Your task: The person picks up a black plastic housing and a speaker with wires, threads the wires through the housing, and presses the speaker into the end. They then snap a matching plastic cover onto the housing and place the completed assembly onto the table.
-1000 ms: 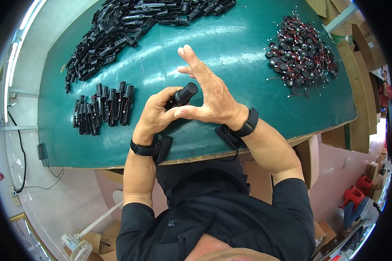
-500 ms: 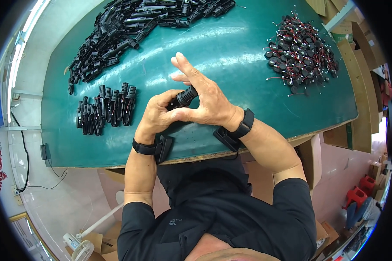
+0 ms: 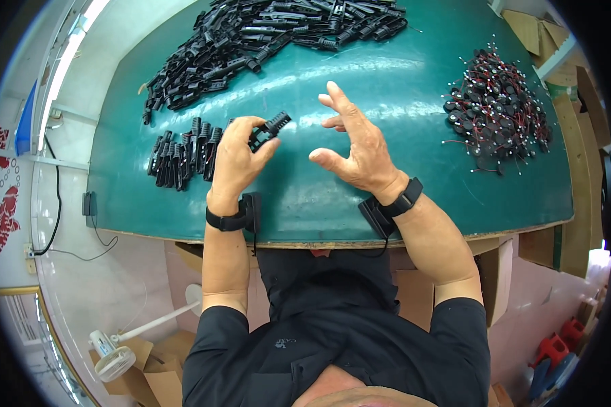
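- Laid-out group: just left of your left fingers, a cluster of black ribbed-handle casings (image 3: 198,146) lies roughly parallel, ribbed ends pointing away from you. Its neat arrangement suggests the share already handled; what sits inside each is too small to tell.
- Left hand (image 3: 234,159): thumb and fingers closed around a single ribbed casing (image 3: 276,124) over the green tabletop (image 3: 305,203). The ribbed end projects past your fingertips, slanting away and to the right. Whether this piece is complete cannot be told, your fingers covering part of it.
- Main heap: beyond your left fingertips, a far larger heap of loose casings (image 3: 251,51) lies jumbled, apparently the share left over; judged by the two amounts, the work looks early.
- Right hand (image 3: 365,152): fingers extended, thumb spread away, nothing held; the fingertips stand apart from the casing, to its right.
- Component heap: well right of your right fingers, a tangled pile of round black discs (image 3: 499,112) with red leads and white tips; a large supply appears to remain.
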`<state>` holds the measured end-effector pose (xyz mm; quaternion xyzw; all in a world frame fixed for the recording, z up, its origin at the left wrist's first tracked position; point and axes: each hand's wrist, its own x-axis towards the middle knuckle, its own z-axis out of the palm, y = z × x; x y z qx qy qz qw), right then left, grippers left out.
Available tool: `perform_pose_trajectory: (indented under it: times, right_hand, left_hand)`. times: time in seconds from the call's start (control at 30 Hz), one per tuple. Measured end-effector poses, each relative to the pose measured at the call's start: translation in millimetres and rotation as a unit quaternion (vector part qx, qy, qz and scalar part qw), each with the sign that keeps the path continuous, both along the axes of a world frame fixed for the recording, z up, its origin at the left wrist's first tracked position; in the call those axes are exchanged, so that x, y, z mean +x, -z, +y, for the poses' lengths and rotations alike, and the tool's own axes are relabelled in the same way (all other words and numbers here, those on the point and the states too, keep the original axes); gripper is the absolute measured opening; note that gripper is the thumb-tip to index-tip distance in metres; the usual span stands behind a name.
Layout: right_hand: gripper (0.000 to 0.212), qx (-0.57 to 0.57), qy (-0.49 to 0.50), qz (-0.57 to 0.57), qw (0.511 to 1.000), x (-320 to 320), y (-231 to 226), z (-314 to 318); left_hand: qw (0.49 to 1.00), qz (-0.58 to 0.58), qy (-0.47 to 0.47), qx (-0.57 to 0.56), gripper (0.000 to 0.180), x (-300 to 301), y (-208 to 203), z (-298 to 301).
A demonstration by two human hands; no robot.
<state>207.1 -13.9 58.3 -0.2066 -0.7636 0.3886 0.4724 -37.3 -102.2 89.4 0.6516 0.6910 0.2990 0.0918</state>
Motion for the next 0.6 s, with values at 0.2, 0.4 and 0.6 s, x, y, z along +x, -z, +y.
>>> perform_pose_trajectory:
  times: [0.2, 0.4, 0.6]
  right_hand:
    - [0.093, 0.01, 0.047, -0.049, 0.998, 8.9, 2.5, -1.8]
    - [0.07, 0.022, 0.082, -0.081, 0.993, 7.2, 6.3, 0.6]
    - [0.053, 0.0, 0.159, -0.08, 0.984, 20.4, -2.1, 20.2]
  left_hand:
    - [0.96, 0.267, -0.079, 0.029, 0.044, -6.0, 21.9, -6.9]
    - [0.958, 0.24, -0.154, -0.009, 0.051, -20.4, 24.4, -11.0]
    - [0.966, 0.216, -0.137, -0.021, 0.061, -33.6, 37.1, -15.9]
